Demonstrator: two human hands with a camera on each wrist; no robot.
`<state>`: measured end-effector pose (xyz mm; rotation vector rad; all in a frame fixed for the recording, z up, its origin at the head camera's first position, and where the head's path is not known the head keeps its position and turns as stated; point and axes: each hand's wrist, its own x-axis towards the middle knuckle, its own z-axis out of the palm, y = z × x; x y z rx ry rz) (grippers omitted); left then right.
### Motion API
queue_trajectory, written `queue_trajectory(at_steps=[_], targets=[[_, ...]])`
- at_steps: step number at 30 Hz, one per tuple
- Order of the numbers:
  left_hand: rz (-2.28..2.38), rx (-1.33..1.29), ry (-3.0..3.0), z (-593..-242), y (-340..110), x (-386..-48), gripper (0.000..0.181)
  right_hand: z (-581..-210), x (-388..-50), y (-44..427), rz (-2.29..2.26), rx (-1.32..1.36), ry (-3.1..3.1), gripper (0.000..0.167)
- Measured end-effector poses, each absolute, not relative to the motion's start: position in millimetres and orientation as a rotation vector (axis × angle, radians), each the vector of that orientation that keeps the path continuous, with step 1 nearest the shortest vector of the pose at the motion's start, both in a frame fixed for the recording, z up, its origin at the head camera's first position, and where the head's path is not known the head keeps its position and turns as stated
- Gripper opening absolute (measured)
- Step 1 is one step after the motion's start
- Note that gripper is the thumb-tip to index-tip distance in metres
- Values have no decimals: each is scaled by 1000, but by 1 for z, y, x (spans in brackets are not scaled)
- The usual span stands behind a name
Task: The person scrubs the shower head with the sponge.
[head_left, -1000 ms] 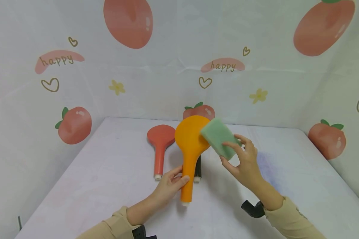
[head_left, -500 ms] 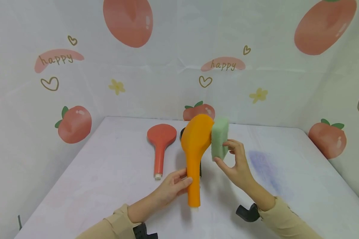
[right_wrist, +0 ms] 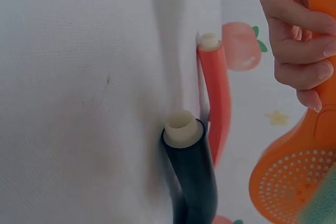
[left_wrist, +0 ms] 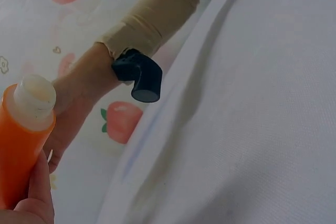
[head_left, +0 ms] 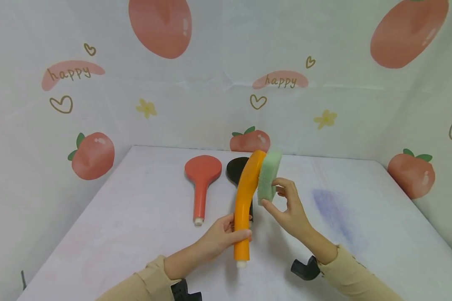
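My left hand [head_left: 224,237] grips the handle of an orange shower head [head_left: 244,196], held upright and seen nearly edge-on above the table. In the right wrist view its round face is full of small holes, and the left fingers [right_wrist: 302,48] curl round the handle. My right hand [head_left: 289,211] pinches a light green sponge [head_left: 268,177] between thumb and fingers, laid against the right side of the orange head. The left wrist view shows the white threaded end [left_wrist: 35,98] of the handle.
A red shower head [head_left: 202,170] lies on the white table [head_left: 143,217], left of the orange one. Behind the orange one lies a black shower head [head_left: 235,168], partly hidden. A bluish smudge [head_left: 333,213] marks the cloth at right. A printed backdrop [head_left: 207,92] stands behind.
The orange shower head has turned from its broad back to nearly edge-on. The sponge has turned edge-on too and stayed at its right side. More of the black shower head shows.
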<state>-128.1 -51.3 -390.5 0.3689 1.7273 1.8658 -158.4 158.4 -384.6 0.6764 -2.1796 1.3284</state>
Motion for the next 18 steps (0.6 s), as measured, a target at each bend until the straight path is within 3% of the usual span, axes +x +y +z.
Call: queue_trajectory(at_steps=[12, 18], targets=[[1746, 398, 1743, -398, -48, -130, 53, -384, -158, 153, 1258, 800, -2162, 51], [1834, 511, 1679, -399, -46, -130, 63, -384, -155, 150, 1227, 795, -2202, 49]])
